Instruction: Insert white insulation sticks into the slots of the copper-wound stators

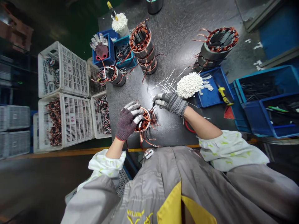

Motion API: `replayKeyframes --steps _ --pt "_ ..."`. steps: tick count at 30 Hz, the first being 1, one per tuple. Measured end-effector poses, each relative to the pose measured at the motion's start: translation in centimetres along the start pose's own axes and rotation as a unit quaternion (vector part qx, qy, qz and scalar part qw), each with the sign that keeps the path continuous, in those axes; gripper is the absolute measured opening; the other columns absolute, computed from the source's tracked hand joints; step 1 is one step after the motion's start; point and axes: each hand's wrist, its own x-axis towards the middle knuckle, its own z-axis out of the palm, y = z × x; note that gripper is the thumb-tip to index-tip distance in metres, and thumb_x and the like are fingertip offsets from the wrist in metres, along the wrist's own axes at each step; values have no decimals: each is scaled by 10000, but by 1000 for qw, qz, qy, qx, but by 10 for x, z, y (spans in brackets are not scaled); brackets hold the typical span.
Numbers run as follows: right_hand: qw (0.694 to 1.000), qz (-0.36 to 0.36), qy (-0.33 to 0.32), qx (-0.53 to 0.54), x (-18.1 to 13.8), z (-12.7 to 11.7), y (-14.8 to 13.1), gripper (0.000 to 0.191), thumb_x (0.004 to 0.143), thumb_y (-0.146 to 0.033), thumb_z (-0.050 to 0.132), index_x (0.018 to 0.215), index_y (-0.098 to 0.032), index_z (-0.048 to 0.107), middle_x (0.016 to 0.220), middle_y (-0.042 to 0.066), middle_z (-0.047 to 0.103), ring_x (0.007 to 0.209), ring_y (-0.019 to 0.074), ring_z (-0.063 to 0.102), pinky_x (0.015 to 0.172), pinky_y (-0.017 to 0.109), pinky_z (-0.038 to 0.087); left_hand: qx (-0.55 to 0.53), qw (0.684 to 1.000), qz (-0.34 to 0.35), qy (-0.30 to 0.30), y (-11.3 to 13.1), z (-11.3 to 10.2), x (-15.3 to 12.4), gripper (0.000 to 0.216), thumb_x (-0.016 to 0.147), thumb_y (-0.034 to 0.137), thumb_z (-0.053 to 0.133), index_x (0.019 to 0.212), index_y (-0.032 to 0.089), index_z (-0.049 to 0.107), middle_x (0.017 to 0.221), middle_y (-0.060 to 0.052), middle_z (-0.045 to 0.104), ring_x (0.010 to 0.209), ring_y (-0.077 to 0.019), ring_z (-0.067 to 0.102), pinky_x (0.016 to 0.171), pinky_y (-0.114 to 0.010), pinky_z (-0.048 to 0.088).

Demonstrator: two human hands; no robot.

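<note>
Stator (146, 117) lies tipped on the table (171, 132), near its front edge, between both hands, open end toward the left hand (129, 120). Left fingers spread and half curled over the rim, touching it; can't tell if they grip or just steady. Right hand (169, 102) has its fingertips drawn close together at the far side, apparently pinching a thin dark piece (153, 106), maybe sleeve or lead; too small to say. Progress: looks partway. Copper windings are in; loose leads (141, 137) hang off the front, unsecured, so leads likely left to sort on this one. White sticks (166, 86) lie scattered just beyond the right hand, next to a thick white bundle (189, 85); none clearly seen in the stator. Other wound stators stand behind: middle stack (146, 57), right stack (211, 54), left one (119, 78), all with stray leads; can't tell if they're finished or waiting. Crate (76, 121) at left holds more copper coils, judging from here unused.
</note>
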Motion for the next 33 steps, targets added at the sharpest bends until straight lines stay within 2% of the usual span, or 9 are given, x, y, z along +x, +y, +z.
replayKeyframes --steps 4,13,16,18,24,30,33 --pt "1000 14 -9 -14 1 0 -4 270 1014 -305 506 1077 -130 701 886 53 706 679 130 629 722 265 460 9 1000 -18 -18 -1 0 0 228 1010 376 585 1181 275 698 1377 -31 680 1421 -244 524 1192 -529 444" --pt "994 31 -10 -100 5 -1 -24 249 1015 -270 535 1119 -134 716 915 71 749 741 154 670 743 264 479 8 1000 -26 -9 5 -1 3 223 1012 368 576 1174 271 695 1361 -34 689 1424 -231 522 1187 -511 444" --pt "996 42 -4 -81 6 1 -24 239 1008 -264 548 1117 -141 721 903 68 752 718 151 674 718 259 496 12 999 -31 -13 5 -1 2 236 1013 397 567 1161 269 699 1355 -39 692 1422 -241 525 1185 -524 448" --pt "998 51 8 -45 5 3 -19 236 1000 -268 557 1117 -143 720 897 63 750 703 147 678 699 254 512 10 999 -27 -14 4 -1 2 231 1014 393 568 1160 271 698 1353 -37 694 1425 -240 523 1191 -530 444" --pt "990 84 100 52 -3 12 5 221 999 -268 534 1060 -162 718 902 40 741 651 120 672 669 244 543 2 1000 -19 -2 4 0 2 197 1000 357 608 1155 269 694 1341 -33 698 1410 -236 536 1189 -524 453" --pt "989 131 59 -25 -2 28 33 250 979 -277 580 1126 -148 735 966 81 767 795 174 707 763 271 545 0 999 -32 -11 4 0 3 212 1005 374 597 1167 277 694 1345 -31 692 1414 -238 529 1191 -527 447" --pt "986 158 58 -23 3 36 52 245 978 -290 584 1109 -145 731 946 84 760 774 180 700 752 277 542 3 999 -39 -15 4 0 2 224 1003 393 595 1170 280 695 1349 -31 691 1414 -245 531 1205 -542 428"
